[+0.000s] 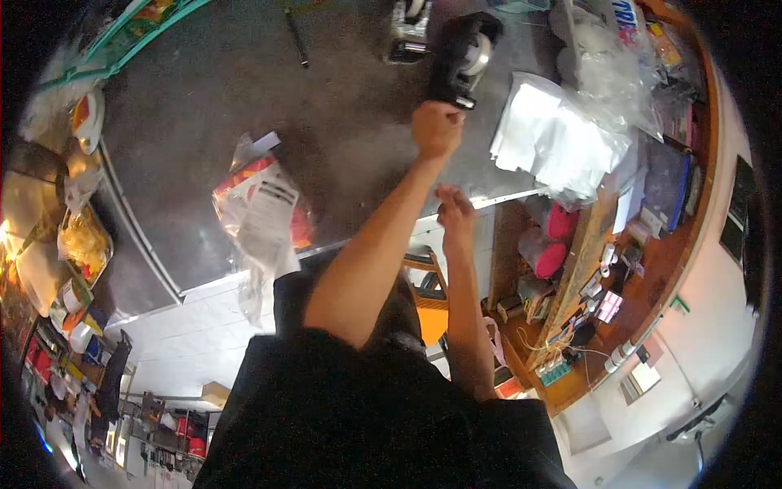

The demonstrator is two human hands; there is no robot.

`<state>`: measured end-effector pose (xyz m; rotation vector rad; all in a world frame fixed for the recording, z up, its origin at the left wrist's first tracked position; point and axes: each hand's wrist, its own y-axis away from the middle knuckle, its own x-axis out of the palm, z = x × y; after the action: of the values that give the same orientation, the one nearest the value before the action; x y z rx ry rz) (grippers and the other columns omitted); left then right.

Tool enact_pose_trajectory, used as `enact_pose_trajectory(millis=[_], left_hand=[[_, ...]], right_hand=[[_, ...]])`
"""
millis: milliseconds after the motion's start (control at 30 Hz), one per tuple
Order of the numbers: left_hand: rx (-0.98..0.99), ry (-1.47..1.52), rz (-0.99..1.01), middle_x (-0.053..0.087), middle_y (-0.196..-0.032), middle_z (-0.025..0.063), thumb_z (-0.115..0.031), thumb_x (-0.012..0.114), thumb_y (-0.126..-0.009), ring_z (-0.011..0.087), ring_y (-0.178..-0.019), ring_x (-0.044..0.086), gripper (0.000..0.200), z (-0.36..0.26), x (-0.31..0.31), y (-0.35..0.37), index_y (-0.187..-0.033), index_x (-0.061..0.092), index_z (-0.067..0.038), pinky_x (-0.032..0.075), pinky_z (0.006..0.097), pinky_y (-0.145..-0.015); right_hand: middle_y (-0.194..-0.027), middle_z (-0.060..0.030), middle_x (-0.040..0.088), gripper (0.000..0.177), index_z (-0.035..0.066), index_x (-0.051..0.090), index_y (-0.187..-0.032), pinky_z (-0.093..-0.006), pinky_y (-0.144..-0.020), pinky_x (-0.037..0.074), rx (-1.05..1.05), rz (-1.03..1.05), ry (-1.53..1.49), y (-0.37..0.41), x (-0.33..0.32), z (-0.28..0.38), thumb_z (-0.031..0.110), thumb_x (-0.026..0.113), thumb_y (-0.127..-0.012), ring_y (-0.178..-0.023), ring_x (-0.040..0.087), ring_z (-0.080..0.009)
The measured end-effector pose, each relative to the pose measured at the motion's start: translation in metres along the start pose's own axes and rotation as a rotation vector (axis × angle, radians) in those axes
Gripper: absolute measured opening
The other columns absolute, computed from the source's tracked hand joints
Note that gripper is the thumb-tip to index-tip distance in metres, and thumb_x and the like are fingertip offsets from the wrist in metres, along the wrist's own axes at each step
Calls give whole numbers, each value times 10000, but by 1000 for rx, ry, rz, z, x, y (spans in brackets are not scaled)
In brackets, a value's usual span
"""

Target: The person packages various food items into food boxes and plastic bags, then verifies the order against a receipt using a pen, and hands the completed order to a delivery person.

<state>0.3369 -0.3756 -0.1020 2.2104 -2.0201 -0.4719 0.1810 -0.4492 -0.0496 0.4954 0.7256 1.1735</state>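
Note:
My left hand point(437, 129) reaches across the dark table to the front end of a black tape dispenser point(456, 69), which carries a roll of clear tape point(478, 55). Its fingers are closed right by the cutting edge; whatever they pinch is hidden. Nearer my body, over the table's front edge, my right hand point(454, 208) has loosely bent fingers, slightly apart, with nothing visible in them. To the left lies a clear plastic-wrapped package point(265, 204) with red parts and a white printed sheet, its end hanging over the edge.
A second tape dispenser point(410, 33) stands beside the black one. White plastic bags point(562, 138) are stacked at the right. A black pen point(296, 37) lies farther back. Wooden shelving point(586, 326) with small goods is at the right, and an orange stool point(432, 318) is below the table edge.

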Motion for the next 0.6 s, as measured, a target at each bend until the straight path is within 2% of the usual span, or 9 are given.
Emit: enact_pose_trajectory(millis=[100, 167, 233, 333, 400, 500, 533, 567, 600], left_hand=[[253, -273, -211, 674, -700, 165, -148, 665, -743, 294, -694, 680, 143, 2, -4, 0, -650, 685, -42, 534, 371, -566], [83, -580, -277, 648, -632, 166, -142, 680, -721, 309, -688, 676, 135, 21, 8, -15, -603, 665, -77, 514, 405, -552], [-411, -414, -28, 680, -725, 138, -177, 675, -729, 332, -710, 665, 120, 20, -36, -21, -725, 723, -67, 527, 428, -741], [-64, -327, 16, 690, -749, 122, -149, 664, -744, 305, -714, 673, 92, -8, -56, 1, -723, 722, -80, 531, 399, -710], [291, -134, -149, 682, -693, 99, -87, 644, -735, 259, -665, 673, 99, -53, -73, 32, -642, 679, -89, 512, 372, -590], [206, -84, -176, 702, -739, 66, -183, 717, -751, 229, -656, 666, 66, -75, -187, 63, -788, 747, -137, 512, 336, -637], [56, 94, -143, 712, -760, 49, -267, 749, -761, 188, -706, 662, 147, -66, -222, 72, -860, 762, -158, 516, 325, -680], [219, -137, -202, 704, -865, 65, -289, 756, -771, 167, -847, 648, 178, -55, -264, 81, -886, 764, -153, 508, 306, -758], [82, -266, -223, 666, -981, 86, -267, 777, -751, 187, -986, 601, 192, -55, -304, 91, -896, 764, -141, 488, 313, -811]], right_hand=[[-837, 30, 628, 139, 71, 654, -961, -182, -481, 297, -179, -13, -197, -24, 14, -30, 145, 627, -847, -575, 401, -19], [-837, 27, 633, 120, 78, 650, -935, -185, -464, 302, -31, -108, -136, -19, 26, -23, 175, 635, -865, -558, 397, -27], [-793, 35, 608, 157, 81, 648, -942, -189, -457, 296, -146, -57, -24, -11, 27, -29, 227, 652, -883, -557, 391, -20], [-746, 46, 562, 179, 88, 647, -979, -199, -471, 284, -197, -7, -50, -15, 46, -31, 246, 641, -896, -566, 370, -22], [-735, 67, 522, 152, 89, 649, -999, -199, -495, 263, -122, 76, -286, 28, 52, -12, 205, 615, -907, -577, 340, -18], [-761, 79, 522, 112, 77, 638, -967, -189, -516, 246, -171, 107, -167, 82, 80, 37, 164, 598, -910, -582, 316, -13], [-775, 89, 519, 103, 75, 638, -966, -185, -522, 251, -258, 306, -214, 85, 77, 30, 149, 602, -903, -594, 333, -3], [-760, 87, 516, 112, 86, 649, -982, -185, -518, 263, -122, 311, -126, 98, 91, 43, 144, 621, -889, -602, 354, -1], [-739, 84, 518, 125, 102, 659, -998, -189, -520, 286, -108, 364, -33, 104, 105, 44, 145, 632, -884, -612, 380, -2]])
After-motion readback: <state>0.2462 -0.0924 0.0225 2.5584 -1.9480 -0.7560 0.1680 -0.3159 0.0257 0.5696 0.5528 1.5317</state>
